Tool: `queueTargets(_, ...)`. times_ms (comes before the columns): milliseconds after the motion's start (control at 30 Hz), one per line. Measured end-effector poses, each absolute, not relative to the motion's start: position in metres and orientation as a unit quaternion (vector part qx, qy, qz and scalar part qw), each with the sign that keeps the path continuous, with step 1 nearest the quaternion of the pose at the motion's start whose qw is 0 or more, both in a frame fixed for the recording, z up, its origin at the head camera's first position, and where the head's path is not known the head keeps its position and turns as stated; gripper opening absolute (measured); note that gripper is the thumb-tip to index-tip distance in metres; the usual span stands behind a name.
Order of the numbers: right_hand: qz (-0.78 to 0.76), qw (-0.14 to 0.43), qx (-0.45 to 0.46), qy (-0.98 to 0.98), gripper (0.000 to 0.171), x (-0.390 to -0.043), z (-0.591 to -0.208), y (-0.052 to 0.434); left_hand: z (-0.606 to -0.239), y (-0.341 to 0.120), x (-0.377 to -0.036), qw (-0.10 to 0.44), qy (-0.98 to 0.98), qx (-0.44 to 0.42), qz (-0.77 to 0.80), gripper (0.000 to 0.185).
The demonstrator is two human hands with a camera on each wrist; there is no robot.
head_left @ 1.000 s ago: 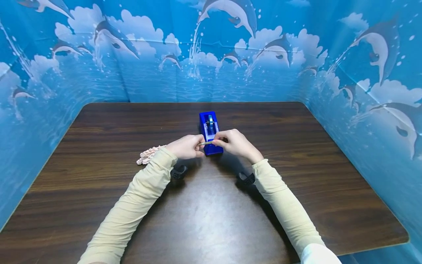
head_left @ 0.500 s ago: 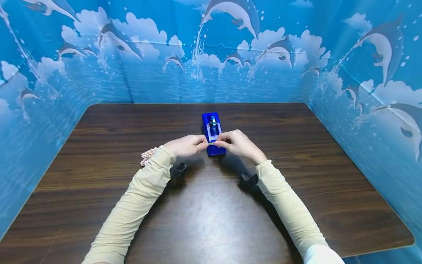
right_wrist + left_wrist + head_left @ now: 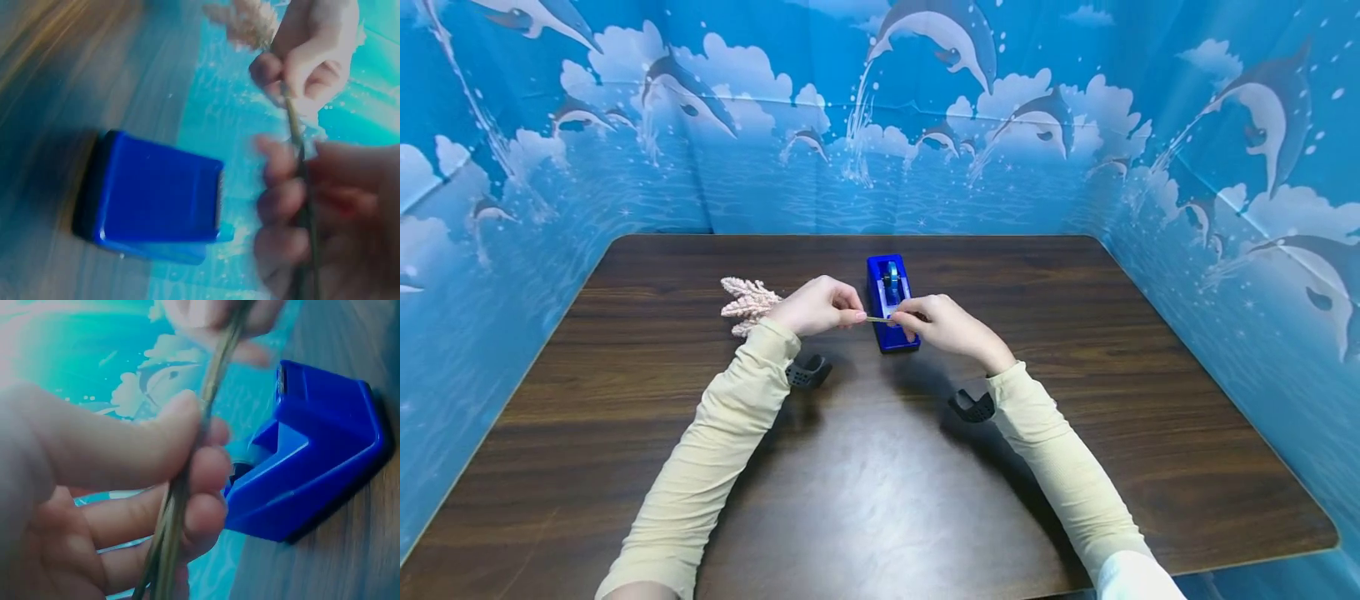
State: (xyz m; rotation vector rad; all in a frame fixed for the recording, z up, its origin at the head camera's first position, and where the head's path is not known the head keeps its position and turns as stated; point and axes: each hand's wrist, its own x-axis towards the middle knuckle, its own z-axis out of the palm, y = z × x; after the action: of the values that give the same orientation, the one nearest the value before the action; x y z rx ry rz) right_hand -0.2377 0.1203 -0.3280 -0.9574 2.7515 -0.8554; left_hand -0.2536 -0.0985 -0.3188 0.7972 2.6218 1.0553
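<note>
**Head view: two hands share a thin stem over a blue tape dispenser**

Head camera shows two cream sleeves (image 3: 715, 467) reaching forward across a dark wooden table (image 3: 880, 500). Beyond the wrists, the left hand (image 3: 816, 307) and the right hand (image 3: 943, 325) meet near the middle of the table, each pinching one end of a thin greenish stem (image 3: 877, 319) that spans the short gap between them. In the left wrist view the thumb and curled fingers (image 3: 206, 469) close round the stem (image 3: 181, 487); the right wrist view is blurred, but its fingers (image 3: 281, 200) seem curled on the same stem (image 3: 297, 144). A pale pink feathery sprig (image 3: 747, 302) shows behind the left hand, lifted off the table. Just past the right hand's fingertips stands a blue tape dispenser (image 3: 891, 302), resting on the table. Farthest off, a blue dolphin-print backdrop (image 3: 880, 117) walls in the table.
</note>
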Motion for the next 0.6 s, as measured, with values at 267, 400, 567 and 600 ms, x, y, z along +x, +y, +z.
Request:
queueTargets(267, -0.363, 0.133, -0.227, 0.894, 0.035, -0.236, -0.341, 0.102, -0.324, -0.103, -0.266, 0.000, 0.916, 0.301, 0.267, 0.013)
queueTargets(400, -0.446, 0.115, -0.180, 0.869, 0.037, -0.234, -0.347, 0.085, -0.320, -0.107, -0.269, -0.091, 0.939, 0.184, 0.276, 0.059)
queueTargets(567, -0.579, 0.137, -0.111, 0.796, 0.034, -0.232, -0.351, 0.057, -0.317, -0.114, -0.266, -0.075, 0.943, 0.025, 0.322, 0.072)
queueTargets(600, -0.598, 0.141, -0.098, 0.783, 0.033, -0.231, -0.351, 0.051, -0.317, -0.116, -0.266, -0.044, 0.939, 0.013, 0.340, 0.067)
